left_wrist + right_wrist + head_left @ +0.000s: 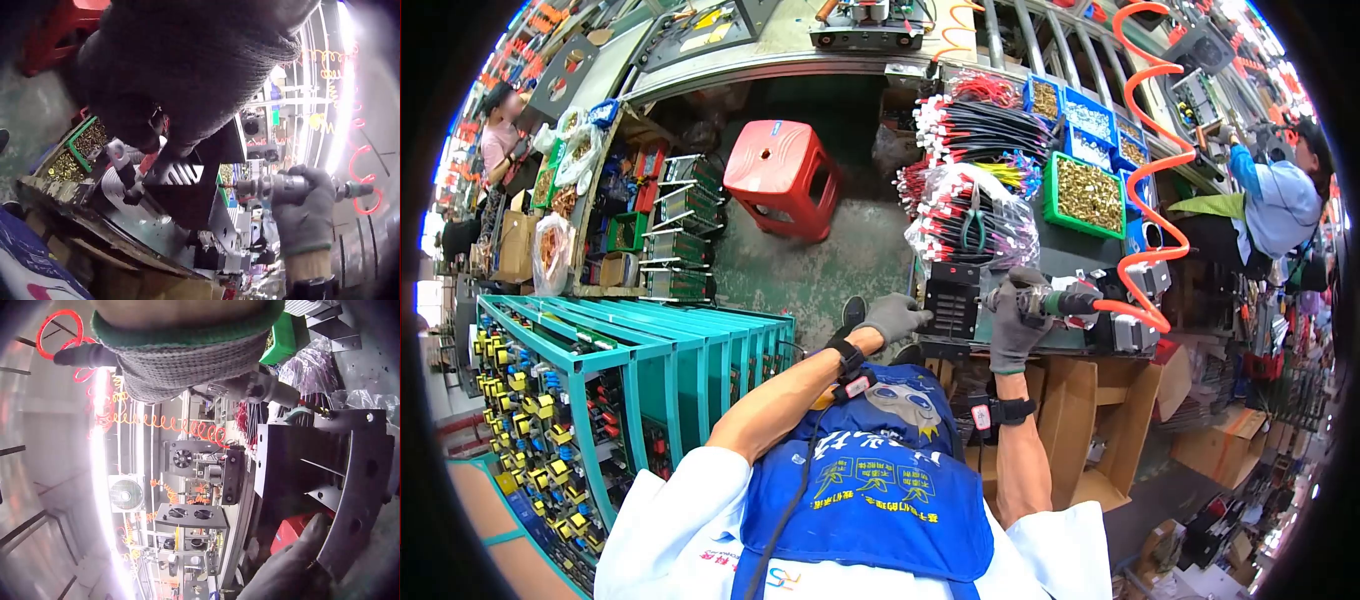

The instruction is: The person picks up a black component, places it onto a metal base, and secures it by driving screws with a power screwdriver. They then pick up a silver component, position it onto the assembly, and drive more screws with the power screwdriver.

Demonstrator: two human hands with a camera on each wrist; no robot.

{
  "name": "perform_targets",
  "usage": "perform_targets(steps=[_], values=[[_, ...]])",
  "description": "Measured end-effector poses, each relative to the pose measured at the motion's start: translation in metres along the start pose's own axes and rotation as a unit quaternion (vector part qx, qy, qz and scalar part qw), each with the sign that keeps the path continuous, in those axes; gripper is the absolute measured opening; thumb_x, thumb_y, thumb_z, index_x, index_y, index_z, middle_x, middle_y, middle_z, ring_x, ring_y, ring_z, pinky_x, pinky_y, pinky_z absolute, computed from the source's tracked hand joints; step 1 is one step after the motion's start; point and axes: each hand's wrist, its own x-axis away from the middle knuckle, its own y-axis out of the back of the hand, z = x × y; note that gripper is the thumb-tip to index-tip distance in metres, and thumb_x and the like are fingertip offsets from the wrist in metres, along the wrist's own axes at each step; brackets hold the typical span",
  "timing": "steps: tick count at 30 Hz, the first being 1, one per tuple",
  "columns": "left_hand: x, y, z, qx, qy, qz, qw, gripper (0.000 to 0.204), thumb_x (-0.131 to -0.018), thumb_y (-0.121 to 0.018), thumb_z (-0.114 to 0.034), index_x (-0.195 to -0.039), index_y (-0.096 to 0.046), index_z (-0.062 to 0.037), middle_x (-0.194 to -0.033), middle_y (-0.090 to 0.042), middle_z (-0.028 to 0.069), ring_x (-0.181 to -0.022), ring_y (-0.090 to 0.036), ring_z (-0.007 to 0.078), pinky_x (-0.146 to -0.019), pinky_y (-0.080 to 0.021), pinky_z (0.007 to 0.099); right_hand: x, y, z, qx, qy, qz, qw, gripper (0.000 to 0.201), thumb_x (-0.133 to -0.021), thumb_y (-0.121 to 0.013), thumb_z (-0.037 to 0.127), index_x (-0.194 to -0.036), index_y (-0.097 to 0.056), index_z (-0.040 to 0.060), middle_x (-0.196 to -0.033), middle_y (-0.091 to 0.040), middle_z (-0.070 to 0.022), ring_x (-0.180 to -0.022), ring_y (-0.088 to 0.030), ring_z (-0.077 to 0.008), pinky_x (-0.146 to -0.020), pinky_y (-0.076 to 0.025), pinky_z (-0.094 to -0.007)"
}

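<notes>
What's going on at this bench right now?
A person in grey gloves is working on a black slotted metal housing at the bench edge. The left hand rests on the housing's side, steadying it. The right hand grips a pneumatic screwdriver fed by an orange coiled hose, its bit pointing at the housing. Bins of brass parts sit behind.

stool (781, 175) behind bench (1050, 250); rack (650, 360) left; louvred panel (952, 298) on bench, seemingly; boxes (1100, 420) beneath

A black slotted metal housing (187, 187) is touched by the grey-gloved left hand (187, 62). A silver pneumatic screwdriver (281, 185) is gripped by the gloved right hand (306, 212), its tip pointed at the housing. Brass parts lie in a green tray (81, 147).
</notes>
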Motion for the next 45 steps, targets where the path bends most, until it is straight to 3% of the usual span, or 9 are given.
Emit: perform_targets(steps=[4, 11, 17, 21, 24, 25, 28, 40, 45], values=[[-0.011, -0.011, 0.004, 0.028, 0.005, 0.012, 1.0, 0.041, -0.088, -0.063, -0.041, -0.104, -0.073, -0.0043, -0.096, -0.071, 0.0216, -0.092, -0.068, 0.0367, -0.083, -0.05, 0.0441, 0.008, -0.006, -0.007, 0.097, 0.102, 0.026, 0.99, 0.022, -0.081, -0.066, -0.005, -0.101, -0.061, 0.0027, -0.091, -0.064, -0.0045, -0.081, -0.062, -0.0132, -0.075, -0.053, -0.0281], [-0.011, -0.014, 0.009, 0.047, -0.014, 0.001, 0.999, 0.04, -0.09, -0.063, -0.039, -0.106, -0.072, -0.0039, -0.099, -0.07, 0.0222, -0.094, -0.066, 0.0399, -0.085, -0.049, 0.0455, 0.006, -0.007, 0.001, -0.002, -0.043, 0.01, 0.999, 0.022, -0.081, -0.068, -0.004, -0.1, -0.061, 0.0031, -0.094, -0.065, -0.0046, -0.079, -0.063, -0.0128, -0.071, -0.054, -0.0279], [0.0, 0.008, -0.003, 0.144, 0.039, 0.014, 0.989, 0.038, -0.094, -0.053, -0.024, -0.119, -0.064, 0.0028, -0.089, -0.07, 0.0189, -0.081, -0.069, 0.0237, -0.067, -0.053, 0.038, 0.003, -0.011, 0.063, -0.033, 0.005, -0.025, 0.999, 0.021, -0.082, -0.061, -0.003, -0.102, -0.058, -0.0002, -0.09, -0.063, -0.0086, -0.076, -0.064, -0.0156, -0.069, -0.057, -0.0305], [0.002, 0.024, 0.006, 0.519, 0.031, 0.156, 0.84, 0.036, -0.102, -0.041, -0.013, -0.133, -0.047, 0.0035, -0.097, -0.066, 0.0103, -0.071, -0.061, 0.0109, -0.06, -0.05, 0.0221, 0.006, -0.023, 0.112, -0.104, -0.04, -0.018, 0.994, 0.02, -0.081, -0.057, -0.001, -0.101, -0.058, -0.0001, -0.094, -0.062, -0.0103, -0.084, -0.063, -0.0192, -0.079, -0.057, -0.0361], [0.025, 0.046, -0.025, 0.508, 0.048, 0.159, 0.845, 0.033, -0.105, -0.04, -0.02, -0.127, -0.049, 0.003, -0.097, -0.065, 0.0111, -0.069, -0.058, 0.0106, -0.056, -0.049, 0.0207, 0.008, -0.027, 0.112, -0.149, -0.062, -0.017, 0.987, 0.019, -0.081, -0.057, -0.001, -0.1, -0.058, -0.0001, -0.092, -0.062, -0.0105, -0.083, -0.064, -0.0203, -0.079, -0.057, -0.0369], [0.025, 0.043, -0.022, 0.55, 0.04, 0.191, 0.812, 0.032, -0.106, -0.043, -0.026, -0.121, -0.053, 0.0006, -0.095, -0.064, 0.0091, -0.068, -0.057, 0.0094, -0.054, -0.047, 0.0178, 0.008, -0.028, 0.111, -0.164, -0.075, -0.017, 0.983, 0.019, -0.08, -0.057, -0.001, -0.099, -0.058, -0.0001, -0.092, -0.062, -0.0106, -0.083, -0.064, -0.0206, -0.079, -0.058, -0.037], [0.027, 0.039, -0.017, 0.589, 0.026, 0.223, 0.776, 0.027, -0.105, -0.046, -0.025, -0.116, -0.055, -0.0019, -0.089, -0.063, 0.0059, -0.065, -0.056, 0.0079, -0.053, -0.046, 0.0177, 0.008, -0.032, 0.093, -0.178, -0.077, -0.035, 0.98, 0.018, -0.08, -0.057, -0.003, -0.098, -0.057, -0.0021, -0.087, -0.062, -0.0117, -0.075, -0.065, -0.0205, -0.069, -0.061, -0.0368], [0.035, 0.033, -0.013, 0.639, 0.03, 0.193, 0.744, 0.025, -0.102, -0.054, -0.023, -0.116, -0.058, -0.0032, -0.082, -0.06, -0.0003, -0.061, -0.055, 0.0032, -0.049, -0.045, 0.0121, 0.014, -0.041, 0.094, -0.163, -0.09, 0.012, 0.982, 0.02, -0.079, -0.057, -0.001, -0.099, -0.058, 0.0005, -0.085, -0.061, -0.0106, -0.08, -0.062, -0.0198, -0.078, -0.057, -0.0362], [0.027, 0.028, -0.004, 0.643, 0.016, 0.247, 0.725, 0.022, -0.101, -0.055, -0.027, -0.107, -0.06, -0.0063, -0.077, -0.059, -0.0022, -0.056, -0.052, 0.0033, -0.046, -0.043, 0.0128, 0.017, -0.044, 0.09, -0.176, -0.076, 0.016, 0.981, 0.017, -0.079, -0.059, -0.002, -0.096, -0.06, -0.0005, -0.087, -0.065, -0.0099, -0.08, -0.064, -0.0166, -0.077, -0.058, -0.0327]])
